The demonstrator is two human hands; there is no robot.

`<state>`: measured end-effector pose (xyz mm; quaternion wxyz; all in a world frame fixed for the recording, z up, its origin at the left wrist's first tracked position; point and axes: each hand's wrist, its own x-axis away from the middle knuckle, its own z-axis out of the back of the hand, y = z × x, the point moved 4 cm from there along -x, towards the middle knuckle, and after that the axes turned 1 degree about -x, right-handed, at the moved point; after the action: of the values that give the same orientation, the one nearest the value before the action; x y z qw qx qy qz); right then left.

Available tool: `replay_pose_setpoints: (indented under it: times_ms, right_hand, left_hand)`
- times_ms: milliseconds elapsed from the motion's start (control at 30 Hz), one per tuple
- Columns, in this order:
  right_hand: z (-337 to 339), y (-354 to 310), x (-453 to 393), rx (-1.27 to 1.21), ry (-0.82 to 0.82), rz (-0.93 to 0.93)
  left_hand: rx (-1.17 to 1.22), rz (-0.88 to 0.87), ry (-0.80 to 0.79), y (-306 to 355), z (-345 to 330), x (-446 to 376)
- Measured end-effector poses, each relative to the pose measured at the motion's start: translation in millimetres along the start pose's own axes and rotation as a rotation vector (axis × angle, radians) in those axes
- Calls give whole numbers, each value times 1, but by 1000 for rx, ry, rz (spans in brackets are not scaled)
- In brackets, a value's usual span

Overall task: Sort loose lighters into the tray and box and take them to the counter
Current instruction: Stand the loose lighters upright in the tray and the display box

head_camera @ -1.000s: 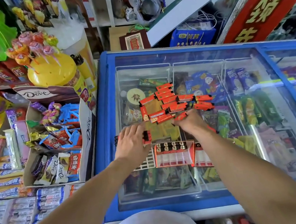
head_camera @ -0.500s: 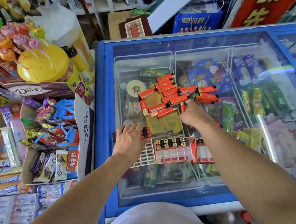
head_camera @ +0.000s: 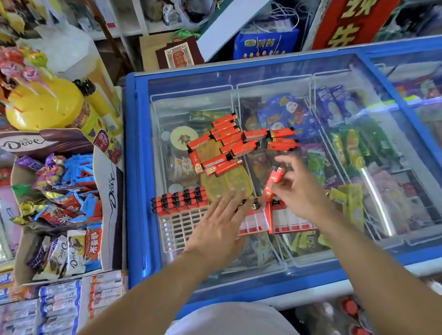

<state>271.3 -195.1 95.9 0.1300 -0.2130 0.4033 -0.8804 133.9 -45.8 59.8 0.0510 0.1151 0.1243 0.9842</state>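
Note:
Several loose red lighters (head_camera: 227, 143) lie in a pile on the glass lid of the freezer (head_camera: 271, 73). Nearer to me stands a white slotted tray (head_camera: 175, 231) with a row of lighters (head_camera: 179, 201) upright along its far edge. To its right is a red and white box (head_camera: 285, 219), partly hidden by my hands. My left hand (head_camera: 219, 225) lies flat with fingers spread over the tray's right end and the box. My right hand (head_camera: 294, 188) pinches one red lighter (head_camera: 273, 181), tilted, above the box.
An open Dove carton (head_camera: 107, 184) full of sweets stands left of the freezer, with a yellow lollipop tub (head_camera: 44, 104) behind it. Snack bars fill the shelf at lower left. Boxes and a red sign stand behind the freezer.
My right hand has drawn back from the pile towards the box with one lighter in it. My left hand has slid right, off the tray's row of lighters, onto the box.

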Motion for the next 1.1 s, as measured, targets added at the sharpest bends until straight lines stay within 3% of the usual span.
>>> replay_pose_setpoints:
  times_ms: [167,333,533,833,1100]
  right_hand:
    - [-7,15,23,34,-72,88]
    - [-10,25,29,140,30,94]
    - [-19,23,31,216,2,132]
    - [-11,13,22,381,12,204]
    - [-20,17,18,320,65,235]
  left_hand:
    - [-125,29,-109,10,-15,3]
    - [-122,59,-149,9,-17,-1]
    - [-256,28,-157,12,-17,2]
    - [-249,9,-158,16,-19,1]
    - [-266,-20,-120,11,-16,10]
